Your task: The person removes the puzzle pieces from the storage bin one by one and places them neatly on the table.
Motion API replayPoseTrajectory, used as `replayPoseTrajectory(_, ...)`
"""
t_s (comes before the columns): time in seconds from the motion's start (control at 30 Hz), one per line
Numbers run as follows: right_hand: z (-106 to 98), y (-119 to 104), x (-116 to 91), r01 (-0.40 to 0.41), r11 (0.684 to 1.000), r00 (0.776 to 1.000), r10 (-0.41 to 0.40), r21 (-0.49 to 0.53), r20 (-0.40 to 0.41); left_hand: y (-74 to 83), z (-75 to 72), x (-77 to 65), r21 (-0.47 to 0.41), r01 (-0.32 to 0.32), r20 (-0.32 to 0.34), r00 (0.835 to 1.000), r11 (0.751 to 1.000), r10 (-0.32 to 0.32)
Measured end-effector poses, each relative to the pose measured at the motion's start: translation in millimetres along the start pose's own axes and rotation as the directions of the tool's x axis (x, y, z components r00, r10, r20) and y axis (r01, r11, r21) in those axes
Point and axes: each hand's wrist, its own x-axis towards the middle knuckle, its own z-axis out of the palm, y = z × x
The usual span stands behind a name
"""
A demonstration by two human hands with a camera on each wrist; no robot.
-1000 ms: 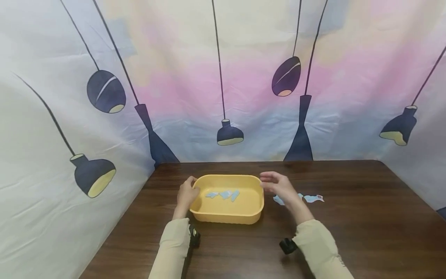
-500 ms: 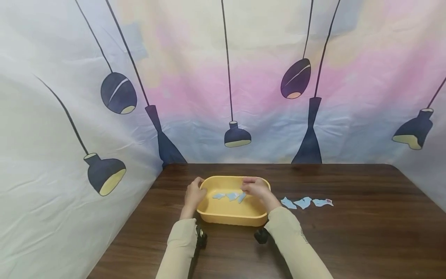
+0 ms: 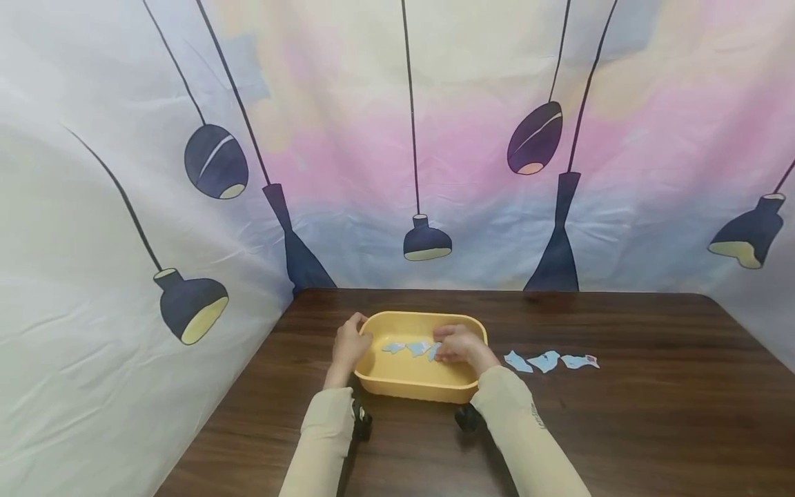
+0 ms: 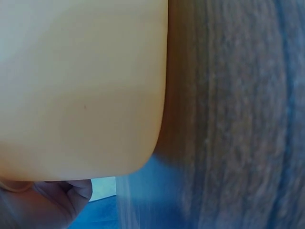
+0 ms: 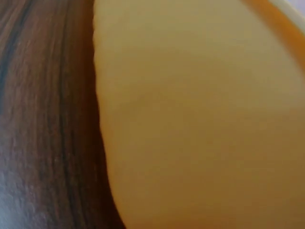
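A yellow plastic basin (image 3: 416, 392) sits on the table in the head view. My left hand (image 3: 349, 345) grips its left rim; in the left wrist view the curled fingers (image 4: 76, 198) show against the basin wall. Inside lie torn light-blue paper pieces: one on the left (image 3: 393, 348), one in the middle (image 3: 417, 348) and one on the right, partly covered by my fingers. My right hand (image 3: 458, 343) reaches into the basin, its fingertips at that right piece; whether they pinch it is hidden. The right wrist view shows only the basin's outer wall and the table.
On the brown wooden table (image 3: 621, 428), right of the basin, lie three more torn blue paper pieces: a left one (image 3: 518, 362), a middle one (image 3: 545, 361) and a right one (image 3: 580, 362) with a red mark. A lamp-printed cloth (image 3: 484, 138) hangs behind.
My right hand has moved left from outside the basin's right rim into the basin, then down to the right paper piece. My left hand stays on the left rim. The head view has shifted slightly.
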Motion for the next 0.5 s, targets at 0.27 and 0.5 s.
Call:
replayPoseTrajectory(0.27, 2.0, 2.6, -1.6, 0.017, 0.998, 0.996, -0.022, -0.059, -0.082, -0.3, 2.9, -2.1, 0.01, 0.0, -0.013, 1.0, 1.0, 0.0)
replayPoseTrajectory(0.5, 2.2, 3.8, -2.2, 0.005, 0.997, 0.998, -0.01, -0.08, -0.065, 1.2, 3.3, -1.5, 0.011, -0.013, -0.027, 1.0, 1.0, 0.013)
